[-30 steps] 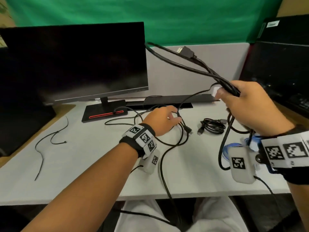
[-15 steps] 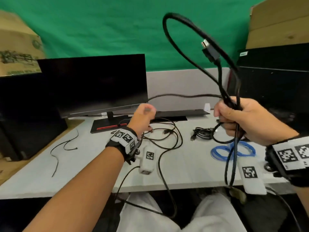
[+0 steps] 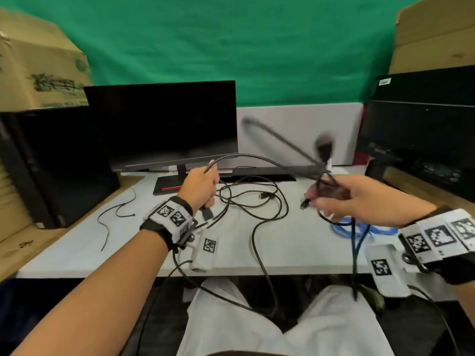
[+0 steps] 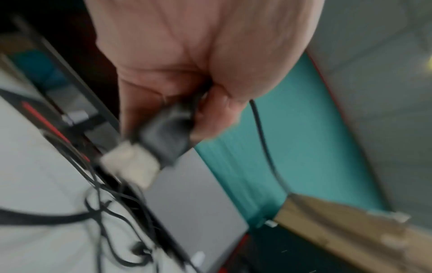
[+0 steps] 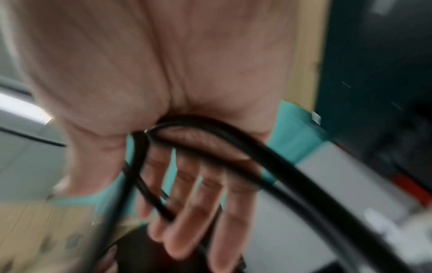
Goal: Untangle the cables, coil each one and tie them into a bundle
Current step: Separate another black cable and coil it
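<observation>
Cable (image 3: 259,159) between left hand (image 3: 199,186), right hand (image 3: 359,199)

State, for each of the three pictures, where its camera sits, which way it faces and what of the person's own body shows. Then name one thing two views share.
Head: on the head, facing forward and down at the white table; both forearms, left hand, right hand and lap show.
Left wrist: along the palm; fingers curled round a black plug.
Right wrist: along the palm; straight fingers with black cable loops across them.
Shared: the plug also shows under the left hand in the head view.
</observation>
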The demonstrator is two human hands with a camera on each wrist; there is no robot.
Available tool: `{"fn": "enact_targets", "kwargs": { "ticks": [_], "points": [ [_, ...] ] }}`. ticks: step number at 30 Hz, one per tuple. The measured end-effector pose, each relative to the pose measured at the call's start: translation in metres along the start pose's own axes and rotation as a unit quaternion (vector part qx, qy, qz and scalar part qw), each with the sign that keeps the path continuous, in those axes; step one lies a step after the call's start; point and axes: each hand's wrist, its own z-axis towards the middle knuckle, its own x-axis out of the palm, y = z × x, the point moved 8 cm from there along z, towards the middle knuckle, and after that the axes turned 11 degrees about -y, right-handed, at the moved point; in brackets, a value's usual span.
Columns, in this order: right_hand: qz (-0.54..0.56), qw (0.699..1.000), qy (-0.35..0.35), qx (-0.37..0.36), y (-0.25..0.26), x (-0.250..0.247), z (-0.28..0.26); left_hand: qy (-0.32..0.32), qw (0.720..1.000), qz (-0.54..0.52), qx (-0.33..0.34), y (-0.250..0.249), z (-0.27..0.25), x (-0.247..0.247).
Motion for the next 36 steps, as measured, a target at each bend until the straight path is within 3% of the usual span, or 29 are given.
{"fn": "enact_targets", "kwargs": {
  "ticks": [2,4,5,7,10,12,14,17,20,22,26,29,32,34,36],
  "points": [
    [-0.065,0.995,0.079,0.018,-0.003,0.014,-0.005,0.075,0.996,-0.053,-0.008,-0.013,-0.02,0.009],
    [-0.029,0.983,0.173,0.051,-0.001,0.027,-0.017,0.125,0.989,-0.082,0.002,-0.03,-0.039,0.008],
    [0.001,0.979,0.197,0.058,0.002,0.028,-0.022,0.137,0.987,-0.09,0.005,-0.039,-0.048,0.005],
    [0.082,0.978,0.182,0.066,0.01,0.025,-0.025,0.153,0.982,-0.107,-0.001,-0.054,-0.062,-0.002],
    [0.189,0.974,0.067,0.101,0.015,0.023,-0.016,0.202,0.969,-0.142,-0.012,-0.066,-0.081,0.004],
    [0.172,0.977,-0.04,0.116,0.009,0.019,-0.005,0.239,0.962,-0.129,-0.004,-0.067,-0.093,0.013],
    [0.096,0.972,-0.189,0.099,0.003,-0.003,0.004,0.263,0.96,-0.093,0.008,-0.068,-0.103,0.02],
    [-0.063,0.927,-0.369,0.013,0.012,-0.044,0.001,0.247,0.968,-0.004,0.053,-0.068,-0.105,0.018],
    [-0.136,0.879,-0.458,-0.012,0.005,-0.076,-0.01,0.231,0.952,0.145,0.14,-0.064,-0.107,0.017],
    [-0.168,0.862,-0.479,-0.01,-0.002,-0.088,-0.012,0.237,0.938,0.194,0.163,-0.058,-0.114,0.02],
    [-0.194,0.894,-0.405,-0.008,-0.01,-0.074,0.008,0.223,0.952,0.142,0.153,-0.057,-0.123,0.022],
    [-0.178,0.921,-0.344,-0.042,-0.004,-0.05,0.023,0.258,0.96,0.054,0.089,-0.056,-0.132,0.021],
    [-0.145,0.946,-0.283,-0.066,0.009,-0.02,0.031,0.278,0.958,0.007,0.071,-0.057,-0.14,0.021],
    [-0.177,0.965,-0.179,-0.073,0.018,0.014,0.033,0.25,0.963,-0.02,0.099,-0.061,-0.138,0.018],
    [-0.248,0.963,-0.024,-0.103,0.028,0.065,0.025,0.218,0.963,-0.035,0.153,-0.068,-0.133,0.015]
  ]
}}
